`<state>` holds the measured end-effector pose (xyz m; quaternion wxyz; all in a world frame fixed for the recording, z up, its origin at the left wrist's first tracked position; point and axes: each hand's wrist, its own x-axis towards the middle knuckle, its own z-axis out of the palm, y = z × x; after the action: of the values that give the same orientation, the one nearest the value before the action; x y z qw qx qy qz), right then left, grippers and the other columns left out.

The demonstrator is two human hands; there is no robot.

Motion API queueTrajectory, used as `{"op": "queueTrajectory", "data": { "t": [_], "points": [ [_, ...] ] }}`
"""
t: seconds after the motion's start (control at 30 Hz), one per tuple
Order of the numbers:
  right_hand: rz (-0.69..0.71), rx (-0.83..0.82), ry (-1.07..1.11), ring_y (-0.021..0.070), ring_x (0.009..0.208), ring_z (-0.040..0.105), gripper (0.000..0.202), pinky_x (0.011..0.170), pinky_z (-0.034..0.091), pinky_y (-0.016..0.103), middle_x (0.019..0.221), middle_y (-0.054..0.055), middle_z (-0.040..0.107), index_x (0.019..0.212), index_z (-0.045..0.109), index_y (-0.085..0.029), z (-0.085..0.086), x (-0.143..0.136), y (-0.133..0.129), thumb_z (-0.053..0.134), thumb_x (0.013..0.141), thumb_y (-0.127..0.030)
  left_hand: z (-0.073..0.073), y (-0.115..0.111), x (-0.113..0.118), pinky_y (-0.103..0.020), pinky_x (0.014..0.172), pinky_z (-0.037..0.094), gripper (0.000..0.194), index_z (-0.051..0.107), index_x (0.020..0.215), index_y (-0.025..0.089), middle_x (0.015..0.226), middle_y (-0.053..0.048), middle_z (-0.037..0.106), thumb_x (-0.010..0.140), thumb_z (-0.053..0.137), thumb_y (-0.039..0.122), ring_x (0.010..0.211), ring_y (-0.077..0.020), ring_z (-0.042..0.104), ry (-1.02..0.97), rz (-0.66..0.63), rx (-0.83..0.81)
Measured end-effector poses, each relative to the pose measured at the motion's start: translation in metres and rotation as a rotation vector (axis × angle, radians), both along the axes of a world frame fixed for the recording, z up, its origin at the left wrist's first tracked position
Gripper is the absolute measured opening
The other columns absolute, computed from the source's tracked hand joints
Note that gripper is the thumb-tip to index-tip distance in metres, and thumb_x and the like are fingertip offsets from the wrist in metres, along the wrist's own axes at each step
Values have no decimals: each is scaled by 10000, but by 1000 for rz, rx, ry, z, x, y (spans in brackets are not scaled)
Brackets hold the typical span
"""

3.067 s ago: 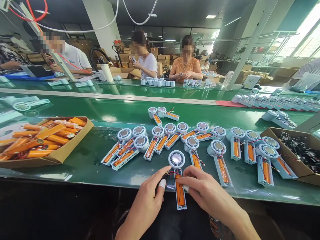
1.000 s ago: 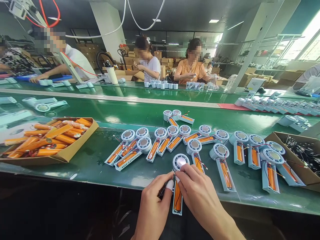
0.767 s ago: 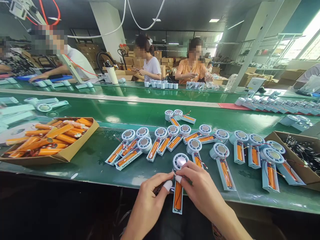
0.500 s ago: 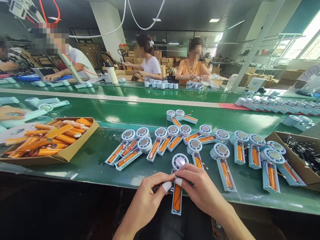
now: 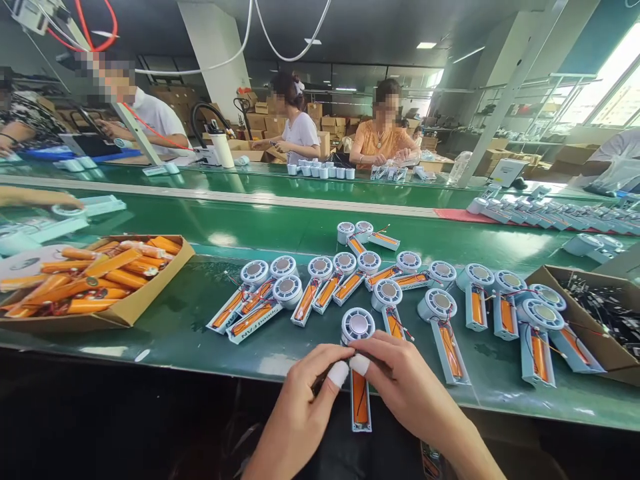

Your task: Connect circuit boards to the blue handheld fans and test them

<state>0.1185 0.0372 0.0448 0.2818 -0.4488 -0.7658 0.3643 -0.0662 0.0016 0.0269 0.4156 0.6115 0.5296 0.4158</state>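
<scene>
Between my hands is a small handheld fan (image 5: 361, 403) without its handle cover, its round grey-centred head pointing away from me and an orange battery with a thin dark wire in its handle. My left hand (image 5: 306, 393) pinches the neck from the left, its thumb wrapped in white tape. From the right, my right hand (image 5: 405, 373) grips the same neck, its thumb also taped white. The fingertips meet just below the head and hide whatever wires are there. The handle's end sticks out toward me, past the bench edge.
Several similar open fans (image 5: 443, 320) with orange batteries lie around on the green bench (image 5: 190, 347). A cardboard box of orange batteries (image 5: 160, 287) stands left, and a box of dark wired parts (image 5: 590, 353) right. Co-workers sit across; another person's hand (image 5: 60, 198) reaches in at left.
My thumbs have drawn closer together over the fan's neck, and the handle has swung slightly to the right. At left, the other person's hand has moved onto a pale fan part.
</scene>
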Motion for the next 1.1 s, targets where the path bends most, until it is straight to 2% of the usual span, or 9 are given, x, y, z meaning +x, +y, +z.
{"op": "queueTrajectory", "data": {
  "t": [0.13, 0.23, 0.43, 0.53, 0.6, 0.7, 0.87, 1.0, 1.1],
  "points": [
    [-78, -304, 159, 150, 675, 538, 323, 598, 404, 248, 756, -1, 624, 1006, 711, -196, -7, 4, -4, 571, 959, -483, 1, -14, 7, -430, 1108, 446, 487, 676, 1308, 333, 1267, -48, 726, 996, 382, 564, 1294, -294, 579, -78, 131, -190],
    [-123, -413, 351, 169, 761, 560, 326, 666, 429, 258, 847, 27, 649, 956, 696, -171, -18, 6, -3, 646, 897, -487, -5, -6, 9, -386, 976, 525, 449, 687, 1251, 275, 1158, -78, 753, 970, 463, 545, 1138, -286, 658, -68, 135, -179],
    [-135, -491, 618, 123, 705, 465, 355, 656, 400, 225, 754, -17, 536, 807, 608, -168, -17, 0, -11, 696, 860, -508, -16, 11, 21, -245, 601, 493, 354, 708, 999, 165, 771, -17, 701, 812, 730, 465, 675, -170, 626, -127, 13, -285],
    [-47, -502, 666, 110, 636, 453, 336, 587, 401, 215, 723, -31, 503, 817, 569, -190, -13, 0, -20, 653, 904, -503, -12, 6, 25, -254, 605, 495, 360, 716, 912, 154, 679, 0, 679, 820, 722, 502, 647, -175, 643, -310, -171, -428],
    [-15, -475, 638, 104, 594, 433, 320, 540, 384, 213, 720, -34, 490, 832, 570, -199, -11, 2, -25, 633, 923, -499, -7, 1, 27, -309, 734, 548, 401, 711, 932, 160, 772, -29, 730, 805, 723, 540, 759, -217, 698, -445, -207, -467],
    [-24, -364, 568, 132, 700, 485, 280, 633, 425, 237, 813, -2, 538, 882, 624, -198, -11, 4, -30, 656, 912, -475, -3, -4, 31, -354, 923, 538, 412, 683, 1011, 189, 1014, -62, 759, 772, 739, 519, 1018, -273, 696, -487, -35, -416],
    [-68, -380, 605, 199, 905, 583, 236, 793, 490, 300, 997, 58, 636, 1020, 655, -211, -19, 1, -31, 685, 900, -412, -11, -5, 37, -300, 868, 559, 290, 620, 1131, 206, 1113, -59, 736, 884, 530, 330, 1053, -244, 683, -340, 230, -312],
    [-82, -409, 711, 196, 932, 604, 265, 811, 511, 297, 1018, 61, 653, 1064, 653, -214, -22, -4, -26, 736, 864, -367, -22, -7, 36, -296, 919, 553, 352, 587, 1217, 243, 1365, -76, 636, 893, 537, 371, 1292, -274, 573, -246, 383, -268],
    [-75, -384, 772, 171, 960, 601, 264, 871, 492, 276, 1002, 28, 641, 1077, 626, -231, -19, -6, -21, 741, 857, -323, -22, -9, 34, -319, 947, 538, 342, 588, 1223, 257, 1339, -74, 647, 911, 506, 369, 1325, -278, 540, -222, 405, -252]
  ]
}}
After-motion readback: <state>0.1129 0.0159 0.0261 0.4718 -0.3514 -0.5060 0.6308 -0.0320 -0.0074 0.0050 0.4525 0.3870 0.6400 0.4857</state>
